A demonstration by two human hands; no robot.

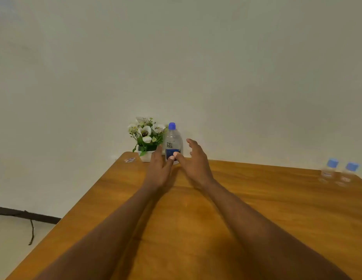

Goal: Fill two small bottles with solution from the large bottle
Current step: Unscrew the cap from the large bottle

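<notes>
Flanking large bottle (173, 143): left hand (159, 168), right hand (194, 161), both spread

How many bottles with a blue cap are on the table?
3. The large clear bottle stands by the white flower pot at the far edge; two small clear bottles stand side by side at the far right.

The light is soft and a bit dim. Edges bend. The two small bottles (337, 171) at the right look blurry.
</notes>
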